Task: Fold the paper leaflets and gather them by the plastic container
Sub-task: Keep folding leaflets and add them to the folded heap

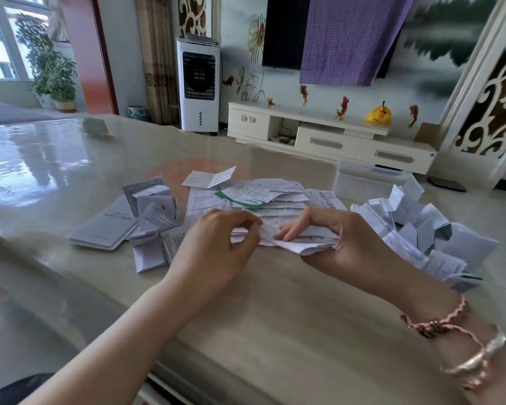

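A white paper leaflet (301,244) is held just above the table's middle between both hands. My left hand (216,247) pinches its left end with curled fingers. My right hand (339,247) grips its right part, thumb under and fingers over it. Behind the hands lies a spread of unfolded leaflets (260,197), one with a green edge. A heap of folded leaflets (415,232) lies at the right, in front of a clear plastic container (362,182). More folded leaflets and booklets (146,220) lie at the left.
The glossy beige table (275,302) reaches to the near edge at the lower left. A small pale object (95,127) sits far back on the left. Beyond the table stand a white fan unit (199,86) and a low TV cabinet (327,135).
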The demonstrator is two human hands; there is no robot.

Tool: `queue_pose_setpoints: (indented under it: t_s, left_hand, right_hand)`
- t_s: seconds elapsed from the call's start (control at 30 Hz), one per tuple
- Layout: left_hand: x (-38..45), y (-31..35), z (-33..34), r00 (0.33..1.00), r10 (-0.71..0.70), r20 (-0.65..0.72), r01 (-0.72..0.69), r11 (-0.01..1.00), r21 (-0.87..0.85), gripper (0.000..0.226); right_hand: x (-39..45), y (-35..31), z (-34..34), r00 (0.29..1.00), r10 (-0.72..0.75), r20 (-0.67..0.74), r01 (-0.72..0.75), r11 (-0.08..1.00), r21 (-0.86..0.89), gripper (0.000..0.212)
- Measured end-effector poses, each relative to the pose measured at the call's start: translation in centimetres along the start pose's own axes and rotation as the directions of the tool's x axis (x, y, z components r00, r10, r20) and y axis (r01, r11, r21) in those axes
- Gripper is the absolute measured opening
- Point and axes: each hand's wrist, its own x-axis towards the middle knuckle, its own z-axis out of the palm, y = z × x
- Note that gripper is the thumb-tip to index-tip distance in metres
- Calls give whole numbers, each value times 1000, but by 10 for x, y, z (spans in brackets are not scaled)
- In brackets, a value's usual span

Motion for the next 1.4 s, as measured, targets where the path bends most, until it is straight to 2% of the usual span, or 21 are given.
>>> queue_pose_setpoints:
  t_s: [0.17,0.27,0.33,0.43,0.53,0.7,0.8,0.9,1.03,1.23,1.33,1.4]
  left_hand:
    - [-5,1,4,977,-34,209,56,994,-99,12]
    - [-4,0,6,950,-123,287,191,956,-223,14]
    - [-3,3,7,928,-203,312,316,873,-371,20]
    - [-4,12,5,888,-279,365,450,684,-574,34]
    - [-4,16,3,893,-286,349,448,644,-620,38]
    - [-4,16,6,916,-266,301,401,662,-633,18]
    - [-4,15,5,921,-258,292,389,660,-643,33]
    - [-3,13,2,914,-263,310,405,643,-649,46]
    - [-1,10,-2,912,-268,312,410,661,-629,48]
    - [-2,10,-3,915,-303,266,403,686,-606,23]
    - [-3,6,-4,929,-316,194,370,773,-514,8]
    - [-3,4,-7,953,-294,74,296,848,-439,3]
  right_hand:
    - [1,-3,4,990,19,137,-18,1000,-4,11]
    - [2,2,9,988,109,112,-120,987,102,9]
    - [4,5,13,977,196,84,-208,963,171,20]
    - [7,10,15,956,290,40,-292,940,176,22]
    - [9,13,16,933,361,-10,-350,913,210,28]
    - [9,11,16,913,400,-78,-385,910,154,32]
    - [9,8,16,899,417,-131,-411,909,70,38]
    - [9,5,14,885,450,-120,-433,890,141,35]
    - [8,2,11,895,446,-11,-426,862,277,21]
    - [9,1,14,898,439,-11,-405,838,365,17]
    - [10,1,16,895,446,-9,-414,838,356,15]
    - [14,-1,16,886,463,-12,-426,824,374,14]
